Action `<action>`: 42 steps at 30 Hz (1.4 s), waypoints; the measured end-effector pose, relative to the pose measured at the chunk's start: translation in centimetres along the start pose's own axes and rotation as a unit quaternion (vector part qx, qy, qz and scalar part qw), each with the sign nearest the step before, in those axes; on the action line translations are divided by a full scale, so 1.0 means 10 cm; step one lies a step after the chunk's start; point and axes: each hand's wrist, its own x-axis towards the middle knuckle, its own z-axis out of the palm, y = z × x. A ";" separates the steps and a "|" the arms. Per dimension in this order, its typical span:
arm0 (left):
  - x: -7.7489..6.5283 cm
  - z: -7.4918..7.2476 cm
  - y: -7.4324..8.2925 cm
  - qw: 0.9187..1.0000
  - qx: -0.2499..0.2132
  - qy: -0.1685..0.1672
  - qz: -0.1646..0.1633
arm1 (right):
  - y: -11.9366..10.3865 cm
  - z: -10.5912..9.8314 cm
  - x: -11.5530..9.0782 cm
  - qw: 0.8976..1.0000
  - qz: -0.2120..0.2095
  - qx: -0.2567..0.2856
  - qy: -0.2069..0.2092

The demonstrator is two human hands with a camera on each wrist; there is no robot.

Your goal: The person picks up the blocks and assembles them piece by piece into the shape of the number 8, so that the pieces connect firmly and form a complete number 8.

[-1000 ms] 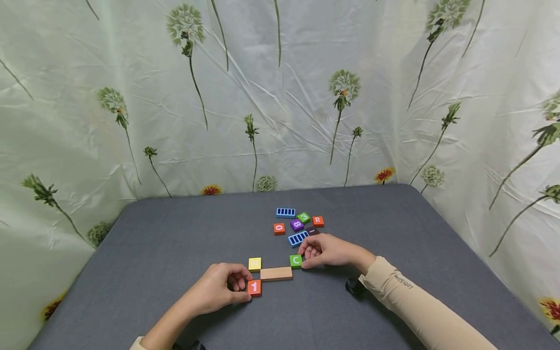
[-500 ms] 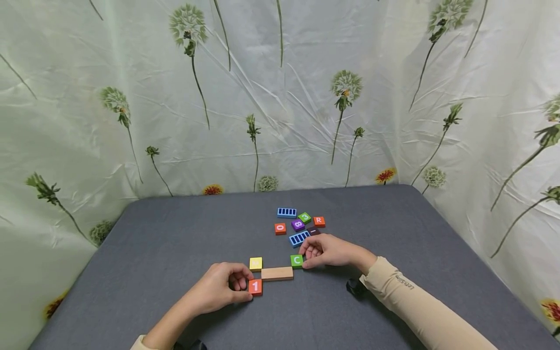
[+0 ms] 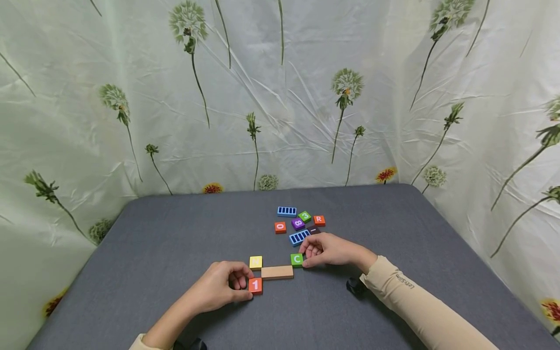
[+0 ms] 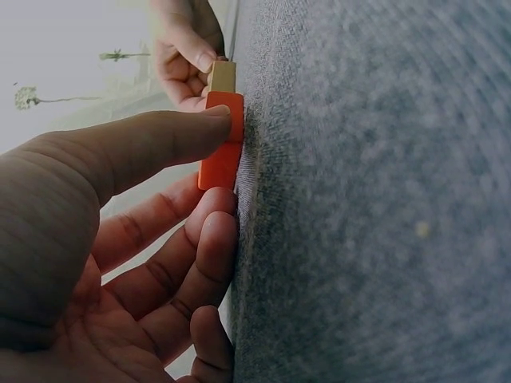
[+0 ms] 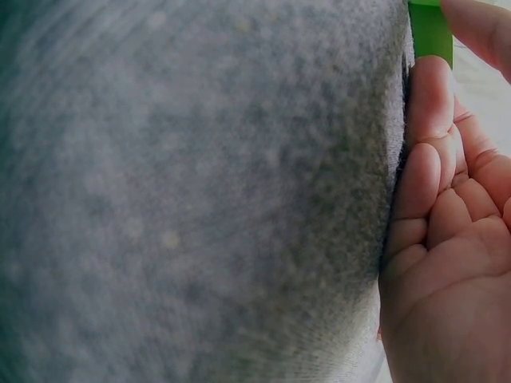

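Note:
My left hand [image 3: 220, 288] pinches a red square tile [image 3: 255, 286] with a white 1, thumb at its near edge and index finger at its far edge. In the left wrist view the thumb presses the side of that red tile [image 4: 217, 167]. A green C tile [image 3: 297, 260] is pinched by my right hand [image 3: 334, 253]; its green edge [image 5: 433, 36] shows in the right wrist view. Between the two hands lies a plain wooden block [image 3: 277, 272], its corners close to both held tiles. A yellow tile [image 3: 255, 263] with a glare-washed letter sits behind its left end.
Farther back lie two blue slotted tiles, one upright to me [image 3: 287, 211] and one slanted [image 3: 299, 237]. Around them are a red 0 tile [image 3: 280, 227], purple 8 tile [image 3: 298, 223], green 3 tile [image 3: 305, 217], red R tile [image 3: 319, 220] and dark tile [image 3: 313, 230].

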 end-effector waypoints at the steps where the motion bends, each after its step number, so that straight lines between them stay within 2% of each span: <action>1: 0.00 0.00 0.00 1.000 0.001 0.000 -0.001 | 0.00 0.00 0.00 1.000 0.000 0.001 0.000; 20: 0.00 -0.04 -0.02 1.000 -0.006 -0.006 0.010 | 0.01 -0.01 0.01 1.000 -0.002 0.005 -0.005; 32: 0.01 -0.03 -0.02 1.000 -0.010 -0.006 0.006 | 0.01 -0.02 -0.01 1.000 -0.014 -0.010 -0.005; 42: 0.01 -0.02 -0.04 1.000 0.008 -0.004 -0.003 | 0.00 -0.02 0.00 1.000 -0.013 -0.002 -0.005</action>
